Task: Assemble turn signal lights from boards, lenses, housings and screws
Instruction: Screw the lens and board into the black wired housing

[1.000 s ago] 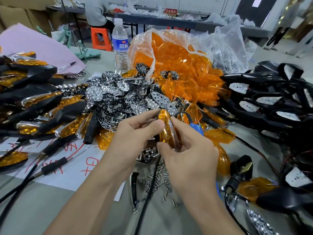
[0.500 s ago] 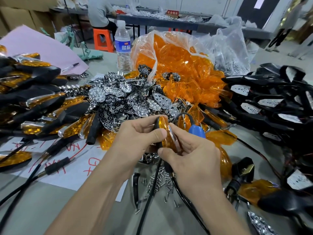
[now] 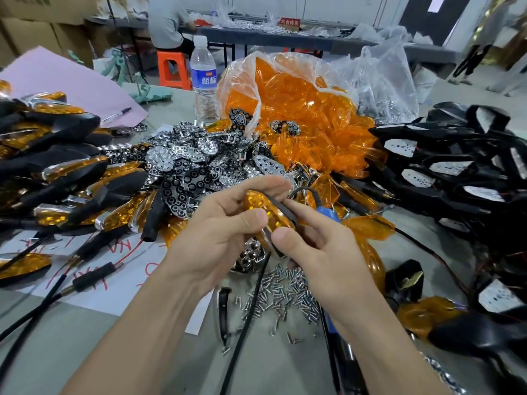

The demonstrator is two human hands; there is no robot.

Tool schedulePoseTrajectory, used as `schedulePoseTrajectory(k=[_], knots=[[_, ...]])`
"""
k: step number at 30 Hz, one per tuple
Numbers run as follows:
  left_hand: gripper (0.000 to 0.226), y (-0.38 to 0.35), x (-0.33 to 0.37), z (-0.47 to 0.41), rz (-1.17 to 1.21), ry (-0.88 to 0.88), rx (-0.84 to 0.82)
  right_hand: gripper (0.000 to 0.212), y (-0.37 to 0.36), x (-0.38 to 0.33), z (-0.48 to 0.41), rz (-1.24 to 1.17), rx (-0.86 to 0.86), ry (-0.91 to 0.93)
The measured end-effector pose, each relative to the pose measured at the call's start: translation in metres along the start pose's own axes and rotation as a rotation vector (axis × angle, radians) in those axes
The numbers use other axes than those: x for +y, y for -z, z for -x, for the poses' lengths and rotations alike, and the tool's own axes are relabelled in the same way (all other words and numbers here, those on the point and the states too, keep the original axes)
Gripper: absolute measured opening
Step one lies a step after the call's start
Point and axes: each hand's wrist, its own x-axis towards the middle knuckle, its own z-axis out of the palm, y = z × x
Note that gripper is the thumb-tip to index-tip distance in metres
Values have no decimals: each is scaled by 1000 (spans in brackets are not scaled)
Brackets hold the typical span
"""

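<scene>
Head view, near to far. Grey worktop point(image 3: 285, 372) at the near edge; two bare forearms reach in. Loose pile of small silver screws point(image 3: 288, 292) lies just beyond the wrists, a black cable point(image 3: 245, 317) running through it. White paper sheet point(image 3: 125, 280) at near left carries red handwriting, not readable.

Left hand point(image 3: 216, 235) and right hand point(image 3: 319, 249) meet above the screws, both clamped on one turn signal light point(image 3: 271, 215): amber lens face up, black housing edge on its right side. Left grip: thumb on the lens, fingers curled over the far end. Right grip: thumb at the near tip, index finger along the housing. Blue tool handle point(image 3: 326, 212) just behind the right hand.

Mid-field: finished lights point(image 3: 71, 172) stacked at left, chrome and black reflector boards point(image 3: 185, 166) heaped in the centre, black housings point(image 3: 450, 166) piled at right. Beyond, clear bag of amber lenses point(image 3: 299, 109).

Far: water bottle point(image 3: 203, 78), blue label with white Chinese characters. Pink sheet point(image 3: 71, 84) with a pen point(image 3: 117, 114). Orange stool point(image 3: 172, 69); red sign point(image 3: 289, 22) with Chinese characters too small to read.
</scene>
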Motion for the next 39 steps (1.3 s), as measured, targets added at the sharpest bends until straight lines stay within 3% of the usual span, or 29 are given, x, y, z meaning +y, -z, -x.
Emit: schedulePoseTrajectory(k=[4, 17, 22, 25, 29, 39], knots=[[51, 5, 3, 1, -190, 29, 42, 37, -3, 2, 3, 65, 94, 86], [19, -3, 10, 4, -168, 66, 69, 32, -5, 2, 13, 168, 181, 126], [24, -11, 2, 4, -204, 88, 158, 30, -1, 0, 10, 289, 115, 89], [31, -9, 3, 4, -258, 100, 183, 24, -2, 2, 6, 156, 66, 69], [42, -3, 9, 6, -260, 166, 57, 23, -3, 2, 3, 0, 44, 49], [32, -8, 7, 8, -238, 44, 32, 27, -1, 4, 6, 15, 106, 86]])
